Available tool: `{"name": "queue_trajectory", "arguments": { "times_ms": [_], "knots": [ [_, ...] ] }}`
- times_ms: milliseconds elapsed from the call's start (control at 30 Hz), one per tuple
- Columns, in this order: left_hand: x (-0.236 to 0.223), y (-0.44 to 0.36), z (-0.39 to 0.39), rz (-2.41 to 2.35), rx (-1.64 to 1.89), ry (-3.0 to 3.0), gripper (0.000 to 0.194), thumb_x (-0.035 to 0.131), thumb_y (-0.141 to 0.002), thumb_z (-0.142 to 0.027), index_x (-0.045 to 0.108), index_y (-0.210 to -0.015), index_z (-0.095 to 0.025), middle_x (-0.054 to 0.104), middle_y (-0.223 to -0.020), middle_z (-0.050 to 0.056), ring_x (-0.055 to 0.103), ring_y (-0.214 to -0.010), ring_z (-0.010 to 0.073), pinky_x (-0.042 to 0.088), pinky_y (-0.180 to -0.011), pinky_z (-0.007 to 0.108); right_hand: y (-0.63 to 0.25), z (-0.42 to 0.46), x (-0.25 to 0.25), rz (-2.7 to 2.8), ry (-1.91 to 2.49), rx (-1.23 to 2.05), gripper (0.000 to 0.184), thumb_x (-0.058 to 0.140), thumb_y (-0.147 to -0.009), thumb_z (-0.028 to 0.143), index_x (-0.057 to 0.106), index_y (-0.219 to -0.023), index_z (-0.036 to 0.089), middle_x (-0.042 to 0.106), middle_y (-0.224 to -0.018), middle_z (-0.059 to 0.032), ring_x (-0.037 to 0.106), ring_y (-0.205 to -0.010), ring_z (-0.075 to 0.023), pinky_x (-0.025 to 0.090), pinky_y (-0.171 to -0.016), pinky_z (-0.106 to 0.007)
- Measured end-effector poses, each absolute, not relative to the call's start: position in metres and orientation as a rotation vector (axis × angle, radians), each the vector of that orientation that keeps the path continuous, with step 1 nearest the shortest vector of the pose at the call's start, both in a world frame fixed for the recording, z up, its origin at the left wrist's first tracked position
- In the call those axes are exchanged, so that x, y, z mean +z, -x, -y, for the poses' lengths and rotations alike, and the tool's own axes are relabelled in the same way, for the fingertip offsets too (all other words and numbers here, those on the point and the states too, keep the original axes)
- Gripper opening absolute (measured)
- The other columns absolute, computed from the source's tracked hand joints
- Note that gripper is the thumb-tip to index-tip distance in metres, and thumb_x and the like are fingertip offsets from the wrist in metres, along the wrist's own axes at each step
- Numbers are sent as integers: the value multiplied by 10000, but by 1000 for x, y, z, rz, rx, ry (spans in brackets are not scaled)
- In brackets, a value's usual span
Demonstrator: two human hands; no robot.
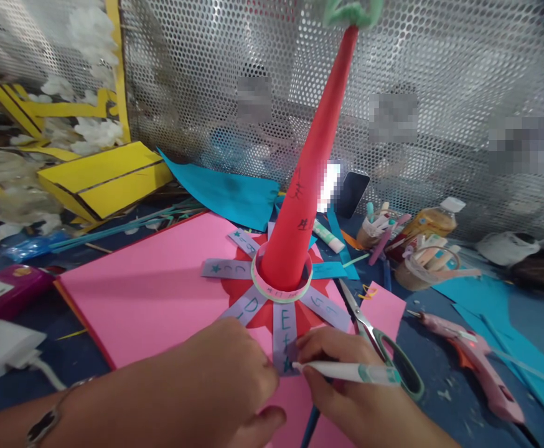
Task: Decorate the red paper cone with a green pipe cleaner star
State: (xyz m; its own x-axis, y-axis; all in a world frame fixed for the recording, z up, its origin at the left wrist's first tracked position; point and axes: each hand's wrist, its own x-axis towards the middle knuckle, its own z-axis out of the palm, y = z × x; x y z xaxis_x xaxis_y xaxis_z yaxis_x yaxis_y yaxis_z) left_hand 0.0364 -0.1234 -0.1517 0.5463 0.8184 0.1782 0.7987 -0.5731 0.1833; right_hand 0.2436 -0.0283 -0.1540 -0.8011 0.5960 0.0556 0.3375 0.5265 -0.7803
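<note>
My right hand (347, 373) is closed round a white marker (360, 372) with a green cap end. The marker's tip touches a dark star at the near end of a purple paper strip (284, 330) with letters on it. Beside that strip, my left hand (234, 373) rests with curled fingers; what its fingertips hold, if anything, is hidden. Several such strips fan out from a pale paper ring (281, 294) on a red paper shape. A tall red paper cone (307, 180) stands tilted inside the ring. Beneath them lies a pink sheet (150, 280).
Scissors (370, 326) lie right of the cone, near a pink glue gun (472, 354). Cups of markers (421, 267) and a bottle (433, 221) stand at the back right. Left are a yellow box (108, 180), a purple device (10, 289) and a white charger (8, 348).
</note>
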Motion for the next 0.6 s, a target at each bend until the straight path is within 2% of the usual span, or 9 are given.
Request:
{"name": "queue_trajectory", "arguments": {
  "times_ms": [167, 333, 600],
  "knots": [
    [-152, -39, 123, -1480, 305, -2638, 253, 626, -904, -366, 649, -725, -189, 648, -592, 28, 581, -537, 204, 386, -559, 337, -244, 27, -151, 2503, 787, 1117, 151, 563, -856, 152, 700, -890, 204, 751, -841, -39, 710, -766, -181, 523, -679, -274],
    [-152, -39, 122, -1483, 269, -2626, 268, 644, -889, -390, 658, -701, -199, 655, -564, 22, 602, -518, 221, 330, -498, 357, -245, 26, -154, 2498, 800, 1108, 157, 570, -863, 154, 707, -914, 210, 758, -862, -36, 716, -781, -181, 530, -692, -274],
    [-153, -39, 123, -1482, 306, -2642, 270, 646, -895, -387, 661, -704, -195, 649, -544, 19, 591, -498, 209, 314, -492, 352, -245, 26, -150, 2474, 724, 1173, 129, 580, -846, 155, 701, -878, 186, 759, -863, -61, 724, -781, -190, 549, -692, -282]
  ]
}}
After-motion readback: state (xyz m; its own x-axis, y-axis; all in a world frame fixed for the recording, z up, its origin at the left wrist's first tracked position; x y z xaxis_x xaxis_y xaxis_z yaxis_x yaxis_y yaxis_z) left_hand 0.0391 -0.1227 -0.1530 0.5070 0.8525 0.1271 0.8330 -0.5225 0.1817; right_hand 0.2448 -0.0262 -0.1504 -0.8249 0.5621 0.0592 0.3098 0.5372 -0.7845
